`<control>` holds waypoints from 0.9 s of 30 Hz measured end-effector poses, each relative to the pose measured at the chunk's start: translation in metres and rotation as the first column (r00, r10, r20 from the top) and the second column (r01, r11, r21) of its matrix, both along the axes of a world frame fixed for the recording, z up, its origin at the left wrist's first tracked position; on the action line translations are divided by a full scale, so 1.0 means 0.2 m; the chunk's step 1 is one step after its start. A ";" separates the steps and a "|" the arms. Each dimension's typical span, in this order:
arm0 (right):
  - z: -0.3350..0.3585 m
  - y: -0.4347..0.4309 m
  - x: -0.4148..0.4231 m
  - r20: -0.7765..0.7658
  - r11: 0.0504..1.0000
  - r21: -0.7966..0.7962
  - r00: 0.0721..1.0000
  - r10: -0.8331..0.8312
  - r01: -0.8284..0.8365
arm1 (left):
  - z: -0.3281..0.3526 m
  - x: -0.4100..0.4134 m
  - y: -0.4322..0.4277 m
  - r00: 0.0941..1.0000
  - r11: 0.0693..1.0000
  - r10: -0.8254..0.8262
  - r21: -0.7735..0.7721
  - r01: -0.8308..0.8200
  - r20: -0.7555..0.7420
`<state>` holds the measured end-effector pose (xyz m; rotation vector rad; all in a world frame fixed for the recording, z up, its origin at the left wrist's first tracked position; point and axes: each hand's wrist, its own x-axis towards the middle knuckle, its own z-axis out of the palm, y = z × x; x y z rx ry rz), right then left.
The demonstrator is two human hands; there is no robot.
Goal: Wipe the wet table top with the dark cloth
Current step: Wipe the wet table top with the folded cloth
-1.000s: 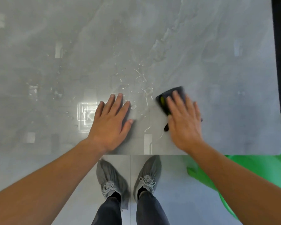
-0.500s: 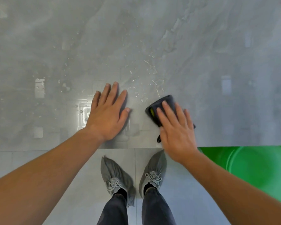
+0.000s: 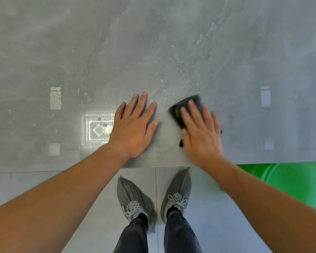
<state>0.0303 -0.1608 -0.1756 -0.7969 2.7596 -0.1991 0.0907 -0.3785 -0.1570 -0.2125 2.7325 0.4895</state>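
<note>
The grey marbled table top (image 3: 226, 52) fills the upper part of the view, with water droplets (image 3: 171, 75) scattered just beyond my fingers and more at the left. A folded dark cloth (image 3: 186, 106) with a yellow tag lies near the front edge. My right hand (image 3: 201, 134) lies flat on top of it, fingers spread, pressing it onto the surface; most of the cloth is hidden under the palm. Flat on the table to the left of the cloth rests my left hand (image 3: 133, 128), fingers apart, holding nothing.
The table's front edge (image 3: 153, 166) runs just below my wrists. A green bin or tub (image 3: 290, 183) sits on the floor at the right, partly under the table. My grey shoes (image 3: 153, 196) stand on the tiled floor. Ceiling lights reflect at the left.
My right hand has slid the cloth a little toward the front edge and left, over where droplets lay. My left hand has stayed flat in place.
</note>
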 end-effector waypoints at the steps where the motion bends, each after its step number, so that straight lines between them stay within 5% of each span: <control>1: 0.00 -0.03 -0.08 0.000 0.994 -0.013 0.994 -0.112 0.112 | -0.01 0.00 0.00 1.000 1.000 -0.005 0.000 0.005 -0.001; 5: 0.01 -0.16 -0.15 0.018 0.951 -0.028 0.951 -0.307 0.308 | -0.03 0.02 -0.01 1.000 1.000 -0.014 0.003 0.014 -0.014; 12: 0.02 -0.03 -0.11 0.048 0.991 0.049 0.991 0.125 -0.127 | -0.04 0.01 -0.02 1.000 1.000 -0.003 0.018 0.004 -0.029; 17: 0.01 -0.25 -0.39 0.042 0.959 -0.004 0.958 -0.283 0.283 | -0.01 -0.01 -0.04 0.998 0.999 -0.012 0.036 0.014 -0.056; 19: 0.01 -0.33 -0.32 0.035 0.950 -0.014 0.950 -0.311 0.312 | 0.01 -0.03 -0.08 0.998 0.998 0.004 0.062 0.000 -0.065; 24: 0.03 -0.25 0.05 0.031 0.998 0.012 0.997 0.064 -0.064 | 0.02 -0.13 -0.20 0.996 0.999 0.051 -0.002 -0.051 -0.070; 27: 0.01 -0.21 -0.12 0.035 0.987 0.026 0.986 0.160 -0.161 | 0.01 -0.20 -0.24 0.999 1.000 0.024 -0.003 -0.025 -0.034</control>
